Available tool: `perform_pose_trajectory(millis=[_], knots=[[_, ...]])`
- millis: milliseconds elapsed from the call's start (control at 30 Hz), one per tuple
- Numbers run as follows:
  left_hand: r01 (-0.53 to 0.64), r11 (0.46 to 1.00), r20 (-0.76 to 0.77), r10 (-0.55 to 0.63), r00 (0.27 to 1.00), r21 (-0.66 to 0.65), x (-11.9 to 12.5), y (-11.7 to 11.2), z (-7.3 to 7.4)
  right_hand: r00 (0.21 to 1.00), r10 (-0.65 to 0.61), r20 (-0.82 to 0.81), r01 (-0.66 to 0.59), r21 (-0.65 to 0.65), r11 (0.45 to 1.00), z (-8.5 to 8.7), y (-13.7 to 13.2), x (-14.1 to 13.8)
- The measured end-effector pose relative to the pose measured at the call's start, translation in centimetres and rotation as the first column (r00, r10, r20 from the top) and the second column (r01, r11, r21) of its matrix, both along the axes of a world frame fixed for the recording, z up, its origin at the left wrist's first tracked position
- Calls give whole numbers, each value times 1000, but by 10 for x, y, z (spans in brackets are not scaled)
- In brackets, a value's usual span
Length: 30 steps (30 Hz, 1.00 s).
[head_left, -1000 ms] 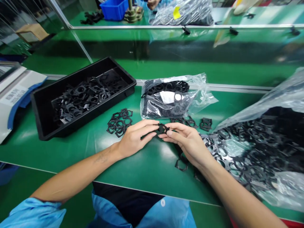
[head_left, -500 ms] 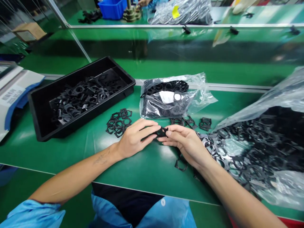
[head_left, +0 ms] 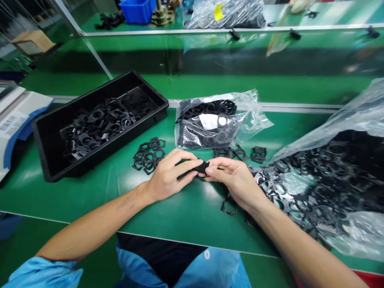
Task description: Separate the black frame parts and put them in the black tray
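Note:
My left hand [head_left: 171,174] and my right hand [head_left: 237,178] meet above the green table [head_left: 180,208], both pinching one small black plastic part [head_left: 203,167] between their fingertips. Just left of my left hand lies a small pile of black frame pieces [head_left: 149,154]. A black tray [head_left: 54,124] holding several such pieces stands further left. Loose black frame pieces [head_left: 229,208] lie under and beside my right wrist.
A clear bag of black rings [head_left: 214,124] lies behind my hands. A large open plastic bag of black frames [head_left: 330,176] fills the right side. A white and blue machine [head_left: 15,116] sits at the left edge. A blue bin [head_left: 138,10] stands on the far bench.
My fingertips have closed tighter on the small black part, which now shows less between them. The view has shifted slightly; both hands stay at the same spot.

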State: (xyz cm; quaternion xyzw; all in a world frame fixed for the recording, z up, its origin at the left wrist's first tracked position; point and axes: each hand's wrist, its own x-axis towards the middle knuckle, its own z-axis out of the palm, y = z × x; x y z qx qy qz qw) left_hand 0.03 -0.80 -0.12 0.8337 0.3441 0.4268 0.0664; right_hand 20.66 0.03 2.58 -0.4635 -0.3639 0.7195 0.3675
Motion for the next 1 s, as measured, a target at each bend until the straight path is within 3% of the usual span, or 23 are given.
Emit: perform_pose_trajectory(millis=[300, 500, 700, 867, 1000], knots=[[32, 995, 35, -28, 999, -94, -1, -3, -2, 999, 50, 4, -51, 37, 998, -2, 1, 2], [49, 998, 62, -46, 997, -40, 0, -2, -3, 991, 51, 122, -70, 161, 985, 0, 0, 1], [71, 992, 102, -61, 993, -100, 2, -2, -2, 965, 9, 260, -103, 350, 931, -7, -2, 2], [36, 961, 221, 27, 975, -273, 1, 0, 0, 921, -96, 377, -116, 500, 858, -6, -4, 3], [22, 949, 245, 59, 968, -314, -1, 2, 0, 892, -107, 440, -174, 551, 816, -3, -5, 3]])
